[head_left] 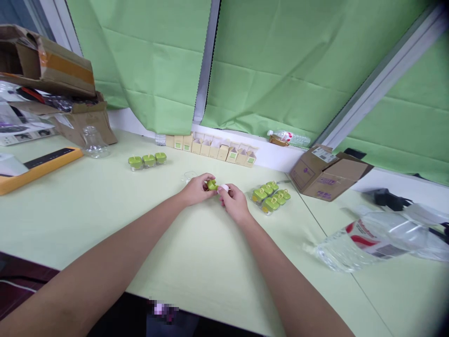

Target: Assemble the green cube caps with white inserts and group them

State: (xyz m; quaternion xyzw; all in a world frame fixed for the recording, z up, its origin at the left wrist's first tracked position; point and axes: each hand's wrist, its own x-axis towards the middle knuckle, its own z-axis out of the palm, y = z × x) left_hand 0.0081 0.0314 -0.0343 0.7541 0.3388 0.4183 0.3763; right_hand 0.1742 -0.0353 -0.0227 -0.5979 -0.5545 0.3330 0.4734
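Note:
Over the middle of the pale table, my left hand [196, 189] is closed on a small green lid [212, 185]. My right hand [234, 202] pinches a small white round piece [223, 188] right beside that lid; whether the two touch I cannot tell. Just behind my left hand lies a clear plastic container [190, 176], partly hidden by the fingers. To the right of my right hand stand two rows of small clear containers with green lids [271, 204], loops on top. Another row of three green-lidded containers [149, 160] sits farther left.
Several small beige boxes [213, 149] line the back edge below green curtains. A bottle [289, 138] lies on the sill. Cardboard boxes [324, 175] and a large water bottle [372, 238] are on the right. At left are a clear bottle [94, 142] and a yellow-edged device [42, 168].

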